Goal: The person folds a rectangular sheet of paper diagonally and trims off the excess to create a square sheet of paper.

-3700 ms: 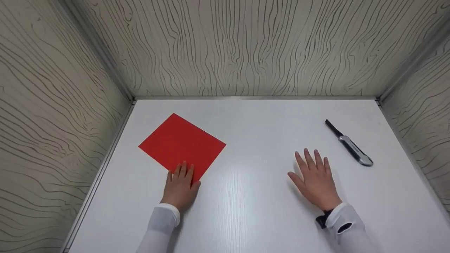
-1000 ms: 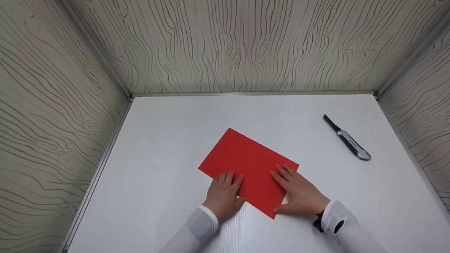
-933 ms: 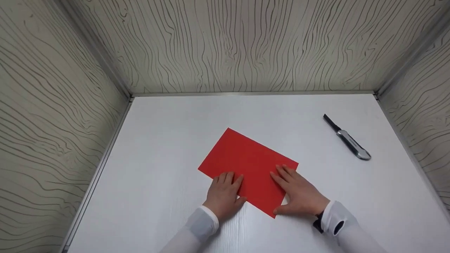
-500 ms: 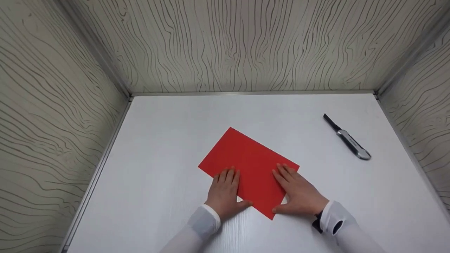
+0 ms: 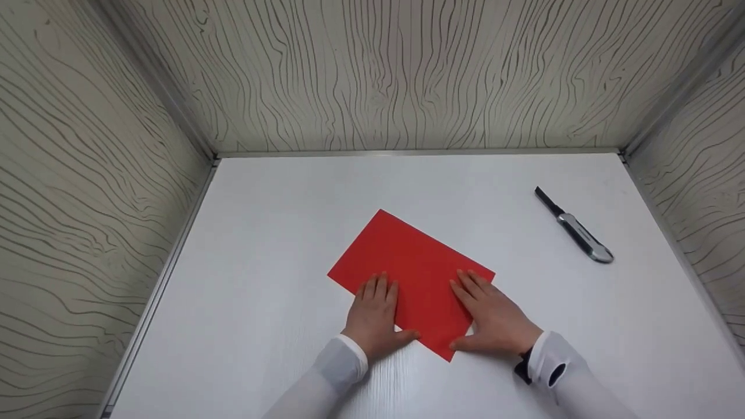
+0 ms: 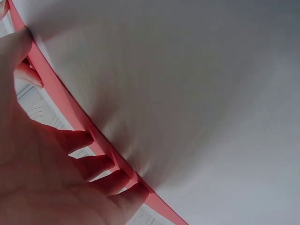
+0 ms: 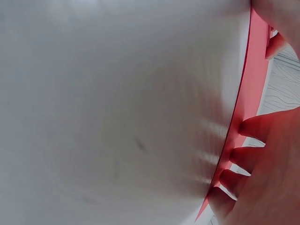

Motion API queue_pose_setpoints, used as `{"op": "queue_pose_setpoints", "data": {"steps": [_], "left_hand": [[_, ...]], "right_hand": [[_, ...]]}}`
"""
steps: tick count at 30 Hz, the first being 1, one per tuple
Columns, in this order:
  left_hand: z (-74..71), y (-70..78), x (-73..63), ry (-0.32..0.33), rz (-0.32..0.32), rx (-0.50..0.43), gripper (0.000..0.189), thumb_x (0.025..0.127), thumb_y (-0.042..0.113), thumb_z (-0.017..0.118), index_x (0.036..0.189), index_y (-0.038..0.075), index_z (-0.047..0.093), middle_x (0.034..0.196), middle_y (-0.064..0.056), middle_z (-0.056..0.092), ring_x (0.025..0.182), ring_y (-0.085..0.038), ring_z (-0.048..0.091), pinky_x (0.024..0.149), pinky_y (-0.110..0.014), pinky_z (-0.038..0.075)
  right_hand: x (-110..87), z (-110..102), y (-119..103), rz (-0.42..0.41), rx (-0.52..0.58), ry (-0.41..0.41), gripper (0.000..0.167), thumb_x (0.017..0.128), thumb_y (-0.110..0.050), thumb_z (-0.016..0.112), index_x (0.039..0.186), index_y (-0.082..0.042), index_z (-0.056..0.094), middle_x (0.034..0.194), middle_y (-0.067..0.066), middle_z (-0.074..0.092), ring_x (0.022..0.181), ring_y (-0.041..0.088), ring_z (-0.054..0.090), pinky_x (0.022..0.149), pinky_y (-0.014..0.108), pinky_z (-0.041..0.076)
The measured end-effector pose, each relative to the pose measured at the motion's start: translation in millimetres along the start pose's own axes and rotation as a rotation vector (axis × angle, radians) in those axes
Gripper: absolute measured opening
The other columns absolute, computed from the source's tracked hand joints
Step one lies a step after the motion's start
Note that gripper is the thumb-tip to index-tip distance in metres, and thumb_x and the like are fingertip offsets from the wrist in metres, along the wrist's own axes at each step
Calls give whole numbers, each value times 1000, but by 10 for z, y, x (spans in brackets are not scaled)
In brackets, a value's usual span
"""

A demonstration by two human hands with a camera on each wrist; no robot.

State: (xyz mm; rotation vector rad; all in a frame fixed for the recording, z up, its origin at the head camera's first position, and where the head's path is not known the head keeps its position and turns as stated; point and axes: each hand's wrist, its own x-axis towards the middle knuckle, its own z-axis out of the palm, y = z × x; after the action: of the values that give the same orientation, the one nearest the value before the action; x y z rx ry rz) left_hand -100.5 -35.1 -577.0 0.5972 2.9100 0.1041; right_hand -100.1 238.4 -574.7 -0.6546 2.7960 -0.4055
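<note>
A flat red sheet of paper (image 5: 419,256) lies slantwise on the white table, in front of the person. My left hand (image 5: 373,317) rests on its lower left edge with straight fingers on the sheet and the thumb out at the edge. Fingers of my right hand (image 5: 495,317) lie spread over the right side, the thumb by the bottom corner. In the left wrist view the fingertips of the left hand (image 6: 70,168) touch the red paper (image 6: 61,93). The right wrist view has the right hand (image 7: 267,168) likewise touching the paper (image 7: 251,79).
A utility knife (image 5: 576,228) with a black blade end and grey-black handle lies at the right of the white table (image 5: 262,233). Wood-patterned panels (image 5: 372,75) with metal edges stand behind and at both sides.
Since the earliest frame, the paper has moved right and toward the person, with the left hand on it; the right hand came left onto it. Lately the left fingers shifted slightly forward, its thumb spreading.
</note>
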Motion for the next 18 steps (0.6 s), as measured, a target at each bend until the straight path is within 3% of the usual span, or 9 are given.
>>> {"op": "queue_pose_setpoints", "data": {"steps": [8,18], "left_hand": [[-17,-20,-1,13,7,0,109,77,68,76,161,13,33,163,-13,33,146,-35,35,115,-48,38],[-45,-71,-11,-16,13,-63,106,81,73,70,162,15,32,164,-11,31,148,-34,30,117,-49,34]], "right_hand": [[35,12,22,12,-12,32,105,77,-70,74,159,-13,39,166,11,29,150,35,28,111,59,39],[25,-2,60,-4,2,56,96,81,-61,76,157,-14,42,165,11,32,149,35,31,110,60,40]]}}
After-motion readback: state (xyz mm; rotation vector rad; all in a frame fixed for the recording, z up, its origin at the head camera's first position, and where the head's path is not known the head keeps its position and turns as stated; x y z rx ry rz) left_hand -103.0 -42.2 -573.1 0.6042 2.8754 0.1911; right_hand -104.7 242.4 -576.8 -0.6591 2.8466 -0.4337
